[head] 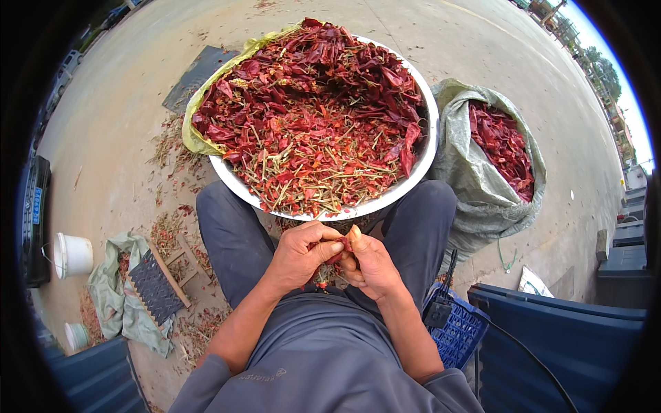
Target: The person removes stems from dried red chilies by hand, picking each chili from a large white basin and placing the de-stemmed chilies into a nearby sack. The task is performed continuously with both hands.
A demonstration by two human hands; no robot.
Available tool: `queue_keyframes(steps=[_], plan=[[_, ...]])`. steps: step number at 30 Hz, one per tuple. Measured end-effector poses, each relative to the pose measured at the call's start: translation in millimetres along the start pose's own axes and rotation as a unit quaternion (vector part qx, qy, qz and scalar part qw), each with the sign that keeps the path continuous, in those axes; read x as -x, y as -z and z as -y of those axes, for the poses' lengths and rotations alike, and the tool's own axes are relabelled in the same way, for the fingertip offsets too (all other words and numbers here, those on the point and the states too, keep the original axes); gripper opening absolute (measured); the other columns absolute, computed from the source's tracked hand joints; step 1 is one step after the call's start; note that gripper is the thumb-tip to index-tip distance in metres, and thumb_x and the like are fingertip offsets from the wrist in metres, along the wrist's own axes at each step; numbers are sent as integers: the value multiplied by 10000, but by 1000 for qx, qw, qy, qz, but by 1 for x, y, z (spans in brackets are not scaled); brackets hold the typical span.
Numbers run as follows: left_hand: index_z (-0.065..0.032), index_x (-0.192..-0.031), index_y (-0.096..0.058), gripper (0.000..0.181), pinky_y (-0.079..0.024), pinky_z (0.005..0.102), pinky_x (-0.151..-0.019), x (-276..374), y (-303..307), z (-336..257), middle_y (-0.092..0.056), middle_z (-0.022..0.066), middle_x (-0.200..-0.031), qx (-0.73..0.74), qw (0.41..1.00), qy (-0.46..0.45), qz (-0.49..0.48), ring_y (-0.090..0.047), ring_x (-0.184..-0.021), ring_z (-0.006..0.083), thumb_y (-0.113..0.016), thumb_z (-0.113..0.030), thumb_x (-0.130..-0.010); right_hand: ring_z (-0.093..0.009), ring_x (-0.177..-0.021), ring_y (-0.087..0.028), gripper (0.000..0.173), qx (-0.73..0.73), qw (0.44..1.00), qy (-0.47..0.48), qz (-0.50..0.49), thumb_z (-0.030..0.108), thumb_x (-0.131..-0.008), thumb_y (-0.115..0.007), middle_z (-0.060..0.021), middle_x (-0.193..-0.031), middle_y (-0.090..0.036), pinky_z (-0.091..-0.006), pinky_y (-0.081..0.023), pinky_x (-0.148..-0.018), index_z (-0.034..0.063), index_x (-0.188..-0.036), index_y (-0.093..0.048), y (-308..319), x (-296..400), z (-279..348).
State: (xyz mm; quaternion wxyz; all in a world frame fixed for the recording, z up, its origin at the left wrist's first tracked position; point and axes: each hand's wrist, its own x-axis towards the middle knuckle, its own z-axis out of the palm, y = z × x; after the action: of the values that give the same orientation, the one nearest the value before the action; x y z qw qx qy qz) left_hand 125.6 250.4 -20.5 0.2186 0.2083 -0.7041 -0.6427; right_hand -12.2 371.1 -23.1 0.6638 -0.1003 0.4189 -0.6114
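Both hands meet over my lap, just below the near rim of a wide white basin. My left hand (305,254) pinches one end of a dried red chili pepper (335,252) between thumb and fingers. On the pepper's other side, my right hand (373,263) grips it too, thumb raised and fingers curled. The white basin (433,124) is heaped with dried red chilies (310,118), and pale stems lie thickest on the near side. A yellow woven sack (195,131) lines the basin's left edge. To the right stands a grey-green woven sack (457,155) holding more dark red chili pieces (501,149).
At the left are a white bucket (75,255), a smaller tub (77,336), a pale green sack (111,299) and a tipped wooden stool with a woven seat (160,289). A blue plastic crate (457,330) stands by my right hip, near blue metal panels (557,340). Stems and chili scraps litter the concrete.
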Motion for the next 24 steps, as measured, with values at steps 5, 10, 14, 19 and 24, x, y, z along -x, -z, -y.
queue_keyframes(steps=[5,10,14,19,24], plan=[[-5,-904,-667,85,-487,341,-649,0,-4,-16,-611,97,-778,-131,991,-9,-32,-611,-707,220,-701,-79,-879,-42,-469,-324,491,138,974,159,-89,542,-1028,-456,24,-633,-450,-213,-246,-405,74,-922,-562,-2,0,-12],[-18,-878,-637,75,-477,390,-631,4,2,-10,-588,116,-753,-220,971,-95,-16,-601,-698,301,-685,-74,-863,-238,-620,-624,235,516,778,334,-135,174,-908,-733,-124,-706,-605,-342,-504,-579,1,-947,-579,-16,4,1],[-17,-878,-631,59,-465,366,-611,11,4,-11,-570,90,-729,-182,979,-91,24,-585,-672,267,-666,-63,-866,-246,-598,-620,139,525,769,349,-111,129,-969,-631,-118,-709,-611,-347,-493,-559,6,-919,-591,-14,5,6],[-28,-875,-613,88,-454,402,-629,12,-1,-15,-547,103,-733,-157,980,-118,3,-568,-687,300,-685,-80,-874,-50,-526,-449,281,110,984,120,-74,246,-1048,-533,22,-664,-513,-222,-362,-468,60,-838,-542,-13,5,-7],[-29,-873,-609,101,-453,407,-627,14,10,-16,-540,102,-734,-121,988,-77,47,-552,-677,301,-700,-62,-844,-58,-558,-461,321,155,981,109,-28,315,-1049,-531,17,-682,-537,-219,-384,-494,58,-858,-553,-10,9,-4]])
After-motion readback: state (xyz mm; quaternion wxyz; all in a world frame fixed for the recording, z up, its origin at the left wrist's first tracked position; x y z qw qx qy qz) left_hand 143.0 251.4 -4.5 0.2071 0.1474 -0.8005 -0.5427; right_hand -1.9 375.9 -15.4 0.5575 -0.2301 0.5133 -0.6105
